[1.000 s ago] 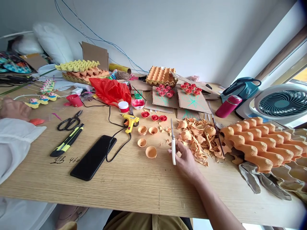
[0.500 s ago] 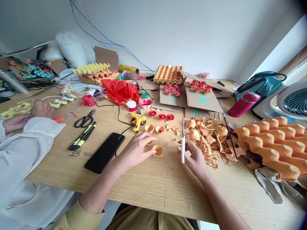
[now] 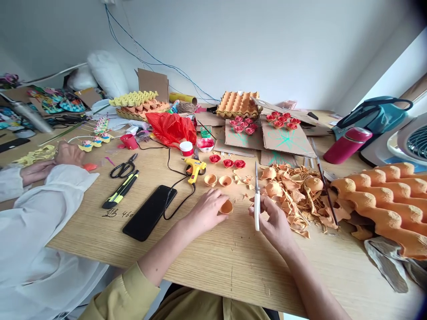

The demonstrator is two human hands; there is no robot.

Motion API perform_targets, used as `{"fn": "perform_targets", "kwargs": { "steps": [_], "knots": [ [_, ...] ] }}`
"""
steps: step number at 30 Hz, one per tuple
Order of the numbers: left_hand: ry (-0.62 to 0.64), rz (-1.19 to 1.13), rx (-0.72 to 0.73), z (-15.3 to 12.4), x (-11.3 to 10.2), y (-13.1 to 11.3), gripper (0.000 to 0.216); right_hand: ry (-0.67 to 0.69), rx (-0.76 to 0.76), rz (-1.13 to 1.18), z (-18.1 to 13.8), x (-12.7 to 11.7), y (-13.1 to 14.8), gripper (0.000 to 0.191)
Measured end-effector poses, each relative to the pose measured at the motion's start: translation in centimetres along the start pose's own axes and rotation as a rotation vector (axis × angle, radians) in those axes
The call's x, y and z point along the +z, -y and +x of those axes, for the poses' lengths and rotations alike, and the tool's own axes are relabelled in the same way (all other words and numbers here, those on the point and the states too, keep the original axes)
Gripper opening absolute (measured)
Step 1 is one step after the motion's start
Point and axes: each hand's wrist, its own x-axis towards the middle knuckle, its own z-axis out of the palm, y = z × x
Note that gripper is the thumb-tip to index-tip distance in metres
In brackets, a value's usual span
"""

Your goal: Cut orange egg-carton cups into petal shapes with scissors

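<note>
My left hand [image 3: 208, 210] is closed around a small orange egg-carton cup [image 3: 227, 206] and tilts it up off the wooden table [image 3: 207, 258]. My right hand [image 3: 273, 218] grips white-handled scissors [image 3: 256, 197] with the blades pointing up and away. Two more orange cups [image 3: 218, 180] stand just beyond my left hand. Three red paper roses [image 3: 227, 162] lie in a row behind them. A heap of orange carton scraps [image 3: 293, 193] is right of the scissors.
A black phone [image 3: 150, 212], a yellow glue gun [image 3: 195, 168] with its cord, black scissors [image 3: 124, 168] and a utility knife [image 3: 120, 190] lie to the left. Orange egg trays [image 3: 383, 195] fill the right. Another person's hands [image 3: 68, 153] and white sleeve [image 3: 40, 213] rest at far left.
My left hand came into view, reached to the nearest orange cup and closed on it, tipping it up. The right hand kept the scissors almost still.
</note>
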Motion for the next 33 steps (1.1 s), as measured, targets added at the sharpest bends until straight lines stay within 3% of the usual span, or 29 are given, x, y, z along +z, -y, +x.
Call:
{"fn": "perform_targets", "kwargs": {
  "steps": [9, 12, 15, 19, 24, 28, 33],
  "knots": [
    [-0.029, 0.111, 0.025, 3.2, 1.2, 0.1, 0.043, -0.008, 0.009, -0.013, -0.1, 0.0, 0.0, 0.02],
    [-0.049, 0.053, 0.05, 3.6, 0.2, 0.6, 0.051, -0.002, 0.016, -0.011, -0.1, -0.1, 0.0, 0.018],
    [-0.125, 0.093, 0.026, 4.5, -1.8, 1.7, 0.035, -0.011, 0.026, -0.009, -0.1, -0.1, 0.1, 0.018],
    [0.02, 0.253, 0.073, 7.0, -3.1, 3.3, 0.045, -0.019, 0.037, -0.013, -0.1, -0.2, -0.1, 0.019],
    [0.132, 0.269, 0.103, 9.5, -2.1, 4.1, 0.039, -0.027, 0.044, -0.027, -0.2, -0.2, -0.5, 0.021],
    [0.111, 0.259, 0.106, 9.4, -2.7, 3.5, 0.035, -0.02, 0.042, -0.026, -0.1, -0.2, -0.3, 0.019],
    [0.068, 0.136, 0.135, 7.1, -4.0, 2.0, 0.034, -0.014, 0.043, -0.023, -0.2, -0.2, 0.1, 0.017]
  ]
}}
